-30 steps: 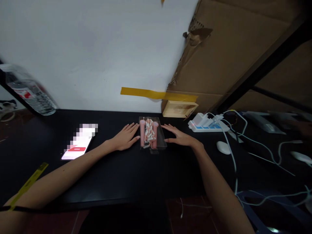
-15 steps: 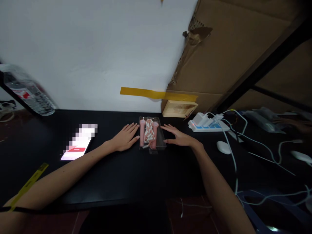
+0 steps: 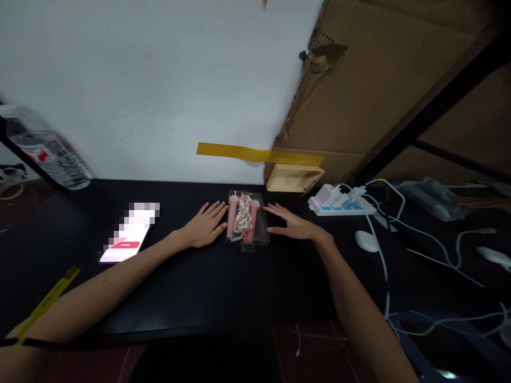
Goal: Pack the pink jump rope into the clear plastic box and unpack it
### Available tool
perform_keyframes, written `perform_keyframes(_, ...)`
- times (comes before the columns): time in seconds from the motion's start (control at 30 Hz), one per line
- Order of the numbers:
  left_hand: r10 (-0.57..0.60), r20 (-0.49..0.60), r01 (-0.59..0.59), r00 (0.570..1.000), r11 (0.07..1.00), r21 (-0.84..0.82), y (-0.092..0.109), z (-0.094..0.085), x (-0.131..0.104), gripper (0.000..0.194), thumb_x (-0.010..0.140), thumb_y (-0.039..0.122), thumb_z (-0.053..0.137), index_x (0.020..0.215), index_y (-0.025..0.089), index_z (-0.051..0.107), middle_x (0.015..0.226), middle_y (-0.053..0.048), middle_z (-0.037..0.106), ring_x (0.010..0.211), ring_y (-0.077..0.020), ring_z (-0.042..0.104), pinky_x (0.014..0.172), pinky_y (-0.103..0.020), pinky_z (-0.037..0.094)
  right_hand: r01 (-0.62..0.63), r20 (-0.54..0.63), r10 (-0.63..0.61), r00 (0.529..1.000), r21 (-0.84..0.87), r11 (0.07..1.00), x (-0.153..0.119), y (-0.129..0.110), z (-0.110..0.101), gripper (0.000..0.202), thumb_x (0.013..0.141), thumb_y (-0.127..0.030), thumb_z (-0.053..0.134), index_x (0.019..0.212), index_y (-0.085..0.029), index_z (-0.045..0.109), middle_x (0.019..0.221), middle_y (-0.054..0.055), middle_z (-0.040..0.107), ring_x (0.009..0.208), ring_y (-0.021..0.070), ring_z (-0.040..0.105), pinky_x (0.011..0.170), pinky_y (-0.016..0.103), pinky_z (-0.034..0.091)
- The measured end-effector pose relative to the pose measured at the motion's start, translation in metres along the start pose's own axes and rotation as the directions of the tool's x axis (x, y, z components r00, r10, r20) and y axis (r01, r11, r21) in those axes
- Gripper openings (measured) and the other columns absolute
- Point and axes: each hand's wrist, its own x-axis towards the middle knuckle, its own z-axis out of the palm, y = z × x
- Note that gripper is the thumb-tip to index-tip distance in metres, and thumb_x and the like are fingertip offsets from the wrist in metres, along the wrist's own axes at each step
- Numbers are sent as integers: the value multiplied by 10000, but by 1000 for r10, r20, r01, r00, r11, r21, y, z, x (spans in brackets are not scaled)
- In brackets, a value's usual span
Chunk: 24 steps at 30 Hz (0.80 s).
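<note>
One clear box lies lengthwise toward the wall between left hand and right hand, fingers apart.

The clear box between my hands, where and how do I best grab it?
Probably by its two long side walls: left hand from the left, right hand from the right. The clear box lies flat, so level support from both sides should best steady the small pink and white pieces inside.
</note>
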Motion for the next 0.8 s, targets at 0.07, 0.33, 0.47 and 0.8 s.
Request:
perform_keyframes(0.07, 3, -10, -3, 1000, 1000, -3, 0, 1, 0, 635, 1033, 462, 200, 1566, 120, 229, 1617, -163, 265, 1517, -287, 176, 1208, -493, 119, 7, -3, -7, 1000, -4, 1000, 0, 0, 0, 845, 845, -682, 615, 1557, -346, 308, 1653, 53, 230, 1535, 334, 89, 1215, 639, 118)
perform_keyframes(0.33, -1, 0, 1, 1000, 1000, 3, 0, 0, 0, 630, 1035, 466, 204, 1568, 131, 213, 1619, -158, 262, 1516, -283, 179, 1209, -489, 120, 14, -4, -14, 1000, -9, 1000, 1, 3, 2, 804, 872, -661, 592, 1559, -377, 284, 1654, 31, 227, 1536, 314, 90, 1218, 633, 118)
perform_keyframes(0.47, -4, 4, 4, 1000, 1000, -2, 1, -1, 0, 625, 1038, 468, 205, 1564, 132, 220, 1620, -154, 262, 1517, -279, 176, 1211, -485, 115, 18, 0, -18, 1000, -15, 1000, 0, 4, 2, 819, 877, -669, 578, 1568, -361, 264, 1656, 35, 226, 1538, 310, 72, 1225, 623, 100)
perform_keyframes(0.8, -14, -3, 14, 1000, 1000, 8, 2, -1, -1, 645, 1037, 481, 192, 1556, 104, 255, 1614, -152, 284, 1517, -281, 181, 1215, -469, 113, 18, -21, -19, 1000, -35, 999, 1, 2, 4, 822, 873, -656, 596, 1567, -358, 272, 1649, 52, 250, 1534, 326, 101, 1225, 619, 112)
